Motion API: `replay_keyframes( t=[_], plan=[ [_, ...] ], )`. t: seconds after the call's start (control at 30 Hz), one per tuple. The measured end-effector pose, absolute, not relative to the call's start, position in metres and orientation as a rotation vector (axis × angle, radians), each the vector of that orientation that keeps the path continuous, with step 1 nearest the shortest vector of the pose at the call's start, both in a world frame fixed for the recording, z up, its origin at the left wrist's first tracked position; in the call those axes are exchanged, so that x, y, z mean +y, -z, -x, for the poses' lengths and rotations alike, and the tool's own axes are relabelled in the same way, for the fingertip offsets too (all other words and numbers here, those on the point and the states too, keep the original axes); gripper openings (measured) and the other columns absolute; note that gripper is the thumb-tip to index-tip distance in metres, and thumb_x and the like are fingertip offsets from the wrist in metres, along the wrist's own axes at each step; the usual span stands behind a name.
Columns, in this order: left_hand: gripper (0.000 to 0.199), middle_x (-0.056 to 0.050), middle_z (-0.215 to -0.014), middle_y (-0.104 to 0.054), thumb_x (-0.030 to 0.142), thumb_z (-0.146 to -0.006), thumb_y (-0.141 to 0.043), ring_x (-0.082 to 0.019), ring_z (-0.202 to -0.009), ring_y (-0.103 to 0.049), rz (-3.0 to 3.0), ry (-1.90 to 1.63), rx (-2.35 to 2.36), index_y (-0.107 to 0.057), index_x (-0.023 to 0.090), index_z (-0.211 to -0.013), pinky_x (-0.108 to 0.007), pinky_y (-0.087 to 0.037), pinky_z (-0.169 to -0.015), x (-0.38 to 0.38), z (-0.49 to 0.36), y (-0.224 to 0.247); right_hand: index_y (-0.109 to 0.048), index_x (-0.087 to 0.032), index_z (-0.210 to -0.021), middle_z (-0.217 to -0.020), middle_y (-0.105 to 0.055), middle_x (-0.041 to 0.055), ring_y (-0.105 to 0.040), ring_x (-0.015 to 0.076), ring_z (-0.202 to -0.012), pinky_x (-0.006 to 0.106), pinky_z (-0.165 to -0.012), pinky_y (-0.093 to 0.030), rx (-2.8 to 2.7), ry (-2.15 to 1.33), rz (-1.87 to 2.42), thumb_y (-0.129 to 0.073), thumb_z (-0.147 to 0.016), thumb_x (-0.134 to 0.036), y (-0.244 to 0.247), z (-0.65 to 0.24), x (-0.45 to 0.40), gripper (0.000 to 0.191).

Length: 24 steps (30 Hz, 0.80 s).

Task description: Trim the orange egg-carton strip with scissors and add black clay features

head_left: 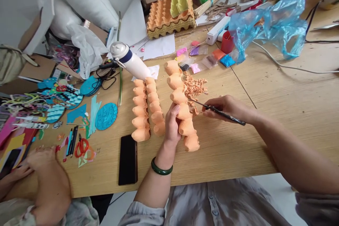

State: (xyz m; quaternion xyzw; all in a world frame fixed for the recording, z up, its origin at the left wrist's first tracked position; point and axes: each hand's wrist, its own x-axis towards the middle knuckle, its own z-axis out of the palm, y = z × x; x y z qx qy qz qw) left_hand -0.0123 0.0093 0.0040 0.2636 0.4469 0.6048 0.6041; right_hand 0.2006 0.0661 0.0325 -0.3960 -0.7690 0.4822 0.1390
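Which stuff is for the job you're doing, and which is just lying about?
Seem to be for the job:
- orange strip in the left hand
- dark tool in the right hand
- orange scraps
- probably the two other strips

Seem just lying about:
- phone
- bottle
- red scissors
- blue bag

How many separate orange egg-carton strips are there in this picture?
3: the held strip in the left hand, and to its left on the table, side by side, the middle strip and the leftmost strip.
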Motion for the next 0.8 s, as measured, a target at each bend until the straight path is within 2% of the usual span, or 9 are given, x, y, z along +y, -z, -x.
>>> replay_keyframes(
  t=[0.07,0.17,0.3,0.43,0.57,0.7,0.8],
  plan=[
    [0.023,-0.004,-0.111,-0.076,0.049,-0.086,-0.067,-0.029,-0.124,-0.062,-0.65,-1.368,1.055,-0.073,0.029,-0.096,-0.041,-0.051,-0.1,0.009,0.015,-0.003,-0.074,-0.016,-0.087,-0.066,-0.056,-0.0008,-0.044,0.0115,-0.06,0.025,-0.056,-0.032,-2.329,-1.502,1.095,-0.063,-0.088,-0.063,-0.036,-0.207,0.071,0.048],
    [0.028,-0.004,-0.115,-0.076,0.054,-0.087,-0.064,-0.033,-0.128,-0.06,-0.705,-1.334,1.072,-0.074,0.031,-0.1,-0.045,-0.052,-0.101,0.009,0.015,-0.004,-0.071,-0.017,-0.087,-0.06,-0.052,-0.0028,-0.047,0.0109,-0.052,0.024,-0.05,-0.035,-2.299,-1.685,1.141,-0.065,-0.086,-0.067,-0.041,-0.211,0.074,0.05],
    [0.025,-0.003,-0.119,-0.074,0.05,-0.084,-0.069,-0.031,-0.131,-0.058,-0.717,-1.354,1.063,-0.073,0.03,-0.099,-0.042,-0.049,-0.105,0.009,0.011,-0.007,-0.059,-0.019,-0.076,-0.053,-0.046,-0.0056,-0.05,0.0106,-0.045,0.023,-0.044,-0.04,-2.061,-1.917,1.222,-0.071,-0.081,-0.07,-0.044,-0.208,0.07,0.053],
    [0.018,-0.002,-0.118,-0.074,0.046,-0.084,-0.073,-0.029,-0.126,-0.061,-0.718,-1.405,1.033,-0.072,0.03,-0.093,-0.04,-0.048,-0.103,0.008,0.008,-0.008,-0.052,-0.02,-0.071,-0.052,-0.045,-0.0057,-0.048,0.0094,-0.045,0.023,-0.043,-0.044,-2.009,-1.987,1.157,-0.07,-0.083,-0.069,-0.045,-0.205,0.067,0.054],
    [0.021,-0.002,-0.118,-0.075,0.043,-0.084,-0.074,-0.029,-0.123,-0.062,-0.802,-1.407,1.049,-0.073,0.032,-0.101,-0.042,-0.05,-0.098,0.008,0.008,-0.009,-0.054,-0.019,-0.073,-0.056,-0.049,-0.0046,-0.049,0.009,-0.046,0.022,-0.042,-0.042,-2.023,-2.008,1.113,-0.068,-0.085,-0.067,-0.043,-0.205,0.066,0.051],
    [0.028,-0.003,-0.118,-0.073,0.041,-0.087,-0.066,-0.026,-0.122,-0.061,-0.943,-1.4,1.103,-0.073,0.028,-0.111,-0.038,-0.046,-0.106,0.006,0.009,-0.008,-0.054,-0.019,-0.071,-0.056,-0.051,-0.0035,-0.05,0.0089,-0.045,0.022,-0.042,-0.042,-2.039,-1.986,1.117,-0.067,-0.085,-0.068,-0.044,-0.205,0.066,0.052],
    [0.029,-0.003,-0.113,-0.072,0.041,-0.082,-0.074,-0.025,-0.12,-0.06,-0.781,-1.338,1.13,-0.073,0.029,-0.107,-0.034,-0.044,-0.107,0.005,0.009,-0.006,-0.052,-0.02,-0.067,-0.055,-0.053,-0.0019,-0.051,0.0099,-0.044,0.023,-0.042,-0.042,-2.101,-1.957,1.138,-0.065,-0.086,-0.069,-0.044,-0.205,0.066,0.054]
  ],
)
